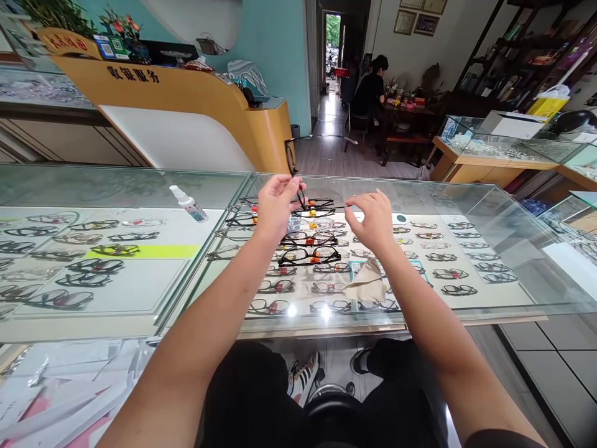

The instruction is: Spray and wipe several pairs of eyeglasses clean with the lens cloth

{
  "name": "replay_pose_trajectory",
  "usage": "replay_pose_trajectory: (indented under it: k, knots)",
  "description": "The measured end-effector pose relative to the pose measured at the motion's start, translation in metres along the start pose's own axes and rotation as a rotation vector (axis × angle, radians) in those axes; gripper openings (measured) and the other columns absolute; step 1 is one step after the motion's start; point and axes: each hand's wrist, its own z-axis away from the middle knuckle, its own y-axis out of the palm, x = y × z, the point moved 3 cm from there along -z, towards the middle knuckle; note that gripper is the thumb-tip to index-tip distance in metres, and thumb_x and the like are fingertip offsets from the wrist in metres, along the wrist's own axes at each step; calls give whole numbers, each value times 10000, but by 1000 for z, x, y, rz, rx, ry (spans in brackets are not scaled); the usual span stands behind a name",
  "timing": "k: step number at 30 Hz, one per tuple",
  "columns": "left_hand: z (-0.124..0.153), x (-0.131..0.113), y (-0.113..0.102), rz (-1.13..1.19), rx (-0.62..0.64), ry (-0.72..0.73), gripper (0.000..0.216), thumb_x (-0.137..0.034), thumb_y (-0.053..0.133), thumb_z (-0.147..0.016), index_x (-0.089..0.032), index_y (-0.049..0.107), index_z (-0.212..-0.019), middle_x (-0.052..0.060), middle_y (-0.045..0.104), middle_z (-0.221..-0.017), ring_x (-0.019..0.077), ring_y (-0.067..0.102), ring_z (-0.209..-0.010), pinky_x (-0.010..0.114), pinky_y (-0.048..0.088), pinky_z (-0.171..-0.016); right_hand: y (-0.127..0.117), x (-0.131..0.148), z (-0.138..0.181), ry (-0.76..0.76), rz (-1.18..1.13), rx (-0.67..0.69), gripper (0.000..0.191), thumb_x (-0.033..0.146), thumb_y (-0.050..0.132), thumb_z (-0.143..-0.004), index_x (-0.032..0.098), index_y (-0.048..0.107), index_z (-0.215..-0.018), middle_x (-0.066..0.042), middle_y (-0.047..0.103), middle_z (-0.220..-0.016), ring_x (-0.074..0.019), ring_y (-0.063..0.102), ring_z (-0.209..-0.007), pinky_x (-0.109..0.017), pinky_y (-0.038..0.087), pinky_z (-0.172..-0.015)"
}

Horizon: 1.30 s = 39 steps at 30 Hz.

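While both forearms stretch out over the glass counter (494, 311), a beige cloth (368, 283) lies by the right wrist, with loose black frames (310, 255) sitting on the glass just beyond it. Left hand (277, 202) is raised, fingers pinched on one temple of a black pair of glasses (319, 203), and that temple sticks upward. Right hand (375, 221) hovers at the other end, fingers curled narrow; touching or just short, can't tell. Looks like the pair is being unfolded, and anything further calls for a light two-handed hold. Spray bottle (189, 204) lies off left; far back sits a person (370, 93)
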Motion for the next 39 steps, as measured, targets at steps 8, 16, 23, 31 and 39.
replay_pose_trajectory:
  k: [8, 16, 23, 31, 39]
  knots:
    - [28, 12, 26, -163, 280, -77, 471, -542, 969, -705, -195, 730, -916, 78, 714, -1143, 190, 682, -959, 308, 615, -800, 14, 25, 8, -139, -267, 69, 437, 490, 646, -1043, 227, 681, -1391, -147, 752, -1444, -324, 677, -1360, -551, 549, -1183]
    - [31, 8, 29, -253, 404, -33, 345, -458, 911, -784, -195, 767, -954, 133, 695, -1392, 286, 696, -1218, 405, 600, -991, 20, 18, 11, -71, -371, 10, 349, 483, 670, -1035, 225, 750, -1256, -152, 811, -1299, -329, 750, -1222, -541, 605, -1087]
    - [-22, -31, -39, -193, -203, 120, 731, -297, 811, -890, -331, 534, -1565, 87, 741, -1331, 237, 714, -1096, 326, 581, -806, 6, 8, 5, -4, -345, -56, 430, 546, 611, -1066, 272, 748, -1368, -125, 813, -1301, -339, 721, -1226, -573, 566, -1091]
    - [-57, -44, -136, -44, -765, -24, 749, -280, 621, -988, -333, 368, -1691, 56, 706, -1325, 110, 742, -991, 221, 457, -644, 9, 1, 5, -15, -318, -67, 402, 530, 589, -1075, 297, 741, -1365, -109, 807, -1304, -325, 721, -1168, -558, 557, -1064]
    - [-62, -29, -162, -52, -769, -164, 627, -296, 705, -903, -253, 408, -1453, 129, 645, -1274, 153, 769, -905, 207, 387, -550, 10, -1, 5, -12, -309, -66, 378, 510, 585, -1079, 291, 742, -1344, -108, 812, -1304, -317, 733, -1155, -553, 545, -1061]
